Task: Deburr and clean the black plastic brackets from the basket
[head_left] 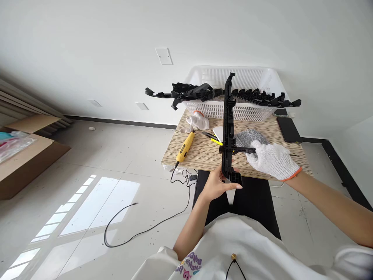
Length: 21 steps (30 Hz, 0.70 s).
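Observation:
My left hand (217, 184), bare, grips the lower end of a long black plastic part (228, 120), which stands upright in front of me. My right hand (269, 158) wears a white knit glove with an orange cuff. Its fingers are closed on a thin black bar (244, 149) that meets the part's side. I cannot tell whether this bar belongs to the part or is a separate tool. Just behind lies a grey cloth or glove (251, 136). A yellow corded power tool (185, 147) rests on the wooden table (201, 159) to the left.
A white plastic basket (250, 112) at the back holds several black plastic parts (198, 92), some overhanging its sides. Another white glove (198, 121), a cutter (209, 135) and a black phone or tablet (288, 130) lie on the table. A cable (157, 228) trails across the floor near a cardboard box (32, 163).

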Each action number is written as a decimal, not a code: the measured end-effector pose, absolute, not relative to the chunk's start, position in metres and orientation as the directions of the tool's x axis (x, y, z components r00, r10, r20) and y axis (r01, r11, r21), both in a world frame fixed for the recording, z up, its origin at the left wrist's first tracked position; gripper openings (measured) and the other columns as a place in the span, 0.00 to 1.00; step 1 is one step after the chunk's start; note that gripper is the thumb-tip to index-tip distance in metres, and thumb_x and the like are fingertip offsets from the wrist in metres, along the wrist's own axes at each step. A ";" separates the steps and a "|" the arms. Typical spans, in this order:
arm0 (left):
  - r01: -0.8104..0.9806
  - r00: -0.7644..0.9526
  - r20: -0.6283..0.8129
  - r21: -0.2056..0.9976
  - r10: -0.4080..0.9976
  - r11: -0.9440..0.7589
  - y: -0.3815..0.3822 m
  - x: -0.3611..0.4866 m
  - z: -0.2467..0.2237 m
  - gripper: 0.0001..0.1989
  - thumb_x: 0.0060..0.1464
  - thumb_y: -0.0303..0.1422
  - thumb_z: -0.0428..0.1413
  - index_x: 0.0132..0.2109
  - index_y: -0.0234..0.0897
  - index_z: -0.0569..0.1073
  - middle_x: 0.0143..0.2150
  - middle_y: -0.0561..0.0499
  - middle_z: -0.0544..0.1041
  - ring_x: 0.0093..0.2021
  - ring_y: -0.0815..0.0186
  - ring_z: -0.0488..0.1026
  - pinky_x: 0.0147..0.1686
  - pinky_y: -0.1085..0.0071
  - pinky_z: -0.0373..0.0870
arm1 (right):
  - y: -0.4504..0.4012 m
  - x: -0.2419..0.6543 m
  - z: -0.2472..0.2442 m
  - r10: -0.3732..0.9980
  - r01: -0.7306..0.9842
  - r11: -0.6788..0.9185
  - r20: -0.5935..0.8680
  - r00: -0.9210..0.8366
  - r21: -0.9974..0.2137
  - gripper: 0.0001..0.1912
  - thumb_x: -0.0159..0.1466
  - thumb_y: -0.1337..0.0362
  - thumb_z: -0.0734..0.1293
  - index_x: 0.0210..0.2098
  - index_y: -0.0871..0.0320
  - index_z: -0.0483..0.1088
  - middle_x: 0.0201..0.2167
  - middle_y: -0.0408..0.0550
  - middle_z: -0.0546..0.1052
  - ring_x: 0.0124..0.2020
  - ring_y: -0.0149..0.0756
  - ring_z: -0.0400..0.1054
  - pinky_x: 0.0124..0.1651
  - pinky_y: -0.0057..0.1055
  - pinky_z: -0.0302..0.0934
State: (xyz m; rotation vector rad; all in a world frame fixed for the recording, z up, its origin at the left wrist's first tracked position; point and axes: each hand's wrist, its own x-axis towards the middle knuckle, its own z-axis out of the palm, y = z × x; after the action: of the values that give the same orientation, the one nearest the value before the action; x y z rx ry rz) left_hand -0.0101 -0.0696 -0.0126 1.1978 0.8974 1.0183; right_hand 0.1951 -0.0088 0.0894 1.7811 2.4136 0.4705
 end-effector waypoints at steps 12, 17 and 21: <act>-0.131 0.303 -0.030 0.989 0.953 0.073 -0.069 -0.011 -0.014 0.36 0.43 0.38 0.74 0.59 0.38 0.73 0.52 0.43 0.79 0.54 0.52 0.76 0.55 0.59 0.72 | -0.010 0.196 0.088 0.935 0.909 0.281 0.124 -0.331 0.308 0.21 0.69 0.52 0.54 0.45 0.56 0.73 0.21 0.50 0.76 0.26 0.51 0.76 0.23 0.31 0.36; -0.124 0.293 -0.026 0.990 0.956 0.065 -0.070 -0.011 -0.014 0.39 0.43 0.38 0.74 0.62 0.39 0.70 0.52 0.43 0.80 0.54 0.53 0.76 0.55 0.59 0.73 | -0.009 0.197 0.088 0.927 0.911 0.283 0.159 -0.340 0.301 0.22 0.69 0.52 0.54 0.43 0.57 0.73 0.20 0.50 0.75 0.24 0.49 0.74 0.24 0.31 0.35; -0.136 0.313 -0.039 0.987 0.949 0.086 -0.070 -0.011 -0.013 0.39 0.43 0.39 0.74 0.61 0.38 0.71 0.52 0.42 0.79 0.53 0.52 0.77 0.53 0.59 0.74 | -0.004 0.204 0.089 0.911 0.934 0.246 0.266 -0.314 0.260 0.22 0.67 0.50 0.56 0.39 0.59 0.73 0.17 0.50 0.72 0.21 0.43 0.70 0.25 0.32 0.35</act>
State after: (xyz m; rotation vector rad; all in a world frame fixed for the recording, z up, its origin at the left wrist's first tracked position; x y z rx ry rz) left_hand -0.0113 -0.0702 -0.0132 1.1878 0.9016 0.9993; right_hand 0.2043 -0.0043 0.0891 1.8734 2.5267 0.5989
